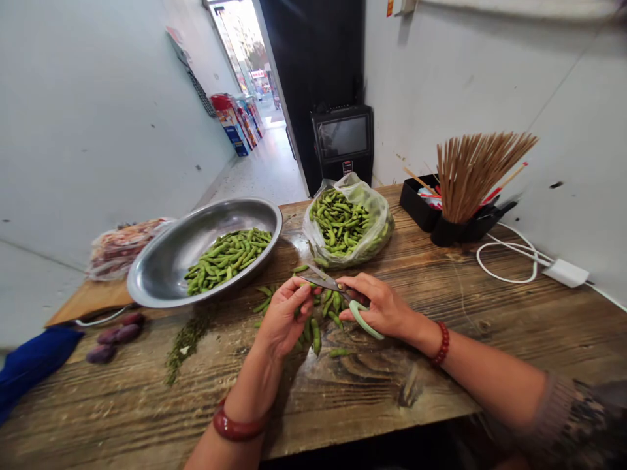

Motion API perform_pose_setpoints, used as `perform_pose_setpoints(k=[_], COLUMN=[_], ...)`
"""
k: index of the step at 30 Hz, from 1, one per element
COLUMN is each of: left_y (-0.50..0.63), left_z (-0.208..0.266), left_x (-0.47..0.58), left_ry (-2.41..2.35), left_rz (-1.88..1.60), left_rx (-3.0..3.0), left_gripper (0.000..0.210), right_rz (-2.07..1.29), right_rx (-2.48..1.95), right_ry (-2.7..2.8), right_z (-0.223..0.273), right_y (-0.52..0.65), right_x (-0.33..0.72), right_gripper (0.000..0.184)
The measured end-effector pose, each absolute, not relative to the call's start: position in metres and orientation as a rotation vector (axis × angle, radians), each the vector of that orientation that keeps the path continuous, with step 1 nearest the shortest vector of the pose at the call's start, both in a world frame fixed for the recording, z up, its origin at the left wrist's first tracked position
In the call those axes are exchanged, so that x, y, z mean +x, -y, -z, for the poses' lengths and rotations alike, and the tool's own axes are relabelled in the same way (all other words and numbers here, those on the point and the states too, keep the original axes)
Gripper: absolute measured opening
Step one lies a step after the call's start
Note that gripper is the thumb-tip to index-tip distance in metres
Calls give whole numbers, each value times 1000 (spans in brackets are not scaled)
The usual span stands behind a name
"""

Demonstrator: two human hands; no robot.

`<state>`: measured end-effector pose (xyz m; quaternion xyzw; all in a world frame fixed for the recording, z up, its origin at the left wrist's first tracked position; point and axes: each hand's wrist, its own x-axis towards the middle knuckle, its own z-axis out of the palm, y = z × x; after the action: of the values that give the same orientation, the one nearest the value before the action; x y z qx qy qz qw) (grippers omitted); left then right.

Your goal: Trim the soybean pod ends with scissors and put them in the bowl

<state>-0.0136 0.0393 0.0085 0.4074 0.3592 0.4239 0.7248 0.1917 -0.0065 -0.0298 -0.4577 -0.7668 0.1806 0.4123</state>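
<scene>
My right hand (375, 303) is closed round the pale green handles of a pair of scissors (361, 318), whose blades point left and stand apart. Between the fingertips of my left hand (289, 313) is an edamame pod (307, 283), held right at the scissor blades and partly hidden. Loose edamame pods (316, 335) lie on the wood below both hands. Behind them stands a clear plastic bag (379, 225) full of pods. To the left, a wide steel basin (161, 277) tilts and holds a heap of green pods (230, 258).
On the wooden table (196, 405) lie small green trimmings (185, 343), several dark red plums (120, 331) and a blue cloth (36, 362). A wrapped bundle (125, 248) rests on a cutting board (81, 300). At right are skewers (473, 176) in a black holder and a white cable (509, 281).
</scene>
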Motion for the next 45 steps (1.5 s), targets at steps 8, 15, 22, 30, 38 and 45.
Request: perform_pose_setpoints(k=[8,15,22,30,38,45], left_y=[-40,-50,-48,-41,-41,-44], left_z=[-11,-22,-21,-32,-21,-13], left_x=[-16,-35,-34,-38,-41,-30], left_ry=[-792,-807,-786,-874,-889,-1018], left_rz=[-947,-1044,-840,-309,12,-295], left_rx=[905,749,1024,1944,2265,2298], left_gripper=[17,14,2,14,30,6], right_rz=[-474,-469,-463,-465,-461,-491], right_rx=[-1159,-1205,-1197,-1207,-1216,-1225], right_ry=[1900,1827,1820,1827,1820,1796], right_z=[31,33,34,28,26,29], right_y=[6,3,3,4,3,3], right_x=[193,195,194,195,195,194], right_gripper=[51,45,48,46,46,45])
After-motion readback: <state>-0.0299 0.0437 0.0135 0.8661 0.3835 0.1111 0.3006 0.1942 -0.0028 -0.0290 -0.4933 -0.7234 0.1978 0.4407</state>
